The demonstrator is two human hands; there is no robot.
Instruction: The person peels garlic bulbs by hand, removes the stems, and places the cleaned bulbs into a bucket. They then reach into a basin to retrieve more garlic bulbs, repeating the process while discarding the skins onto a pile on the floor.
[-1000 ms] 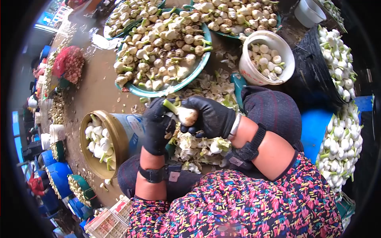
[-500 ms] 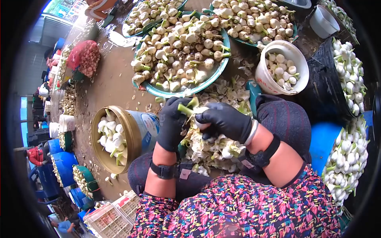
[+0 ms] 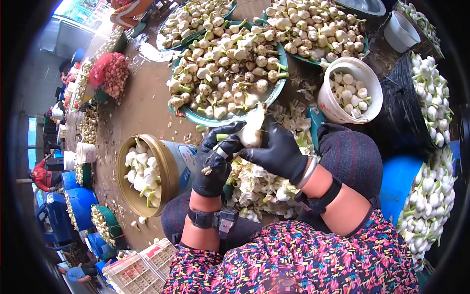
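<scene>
A garlic bulb is held between my two black-gloved hands, above my lap. My left hand is closed around its stem, and a cut green end pokes out past the fingers. A small pale strip lies across those fingers; I cannot make out what it is. My right hand grips the bulb from the right, thumb underneath. A loose flap of white skin stands up from the bulb's top. Below both hands lies a heap of peeled garlic skins.
Ahead, a green-rimmed tub holds unpeeled garlic, with more tubs behind. A gold-rimmed bucket of clean bulbs lies tipped at left. At right are a white bucket and a black basket of garlic. Other people are far left.
The bulb has turned upright between my hands and its skin flap now sticks up. My right hand has shifted its grip to the bulb's right side, and the left hand has turned.
</scene>
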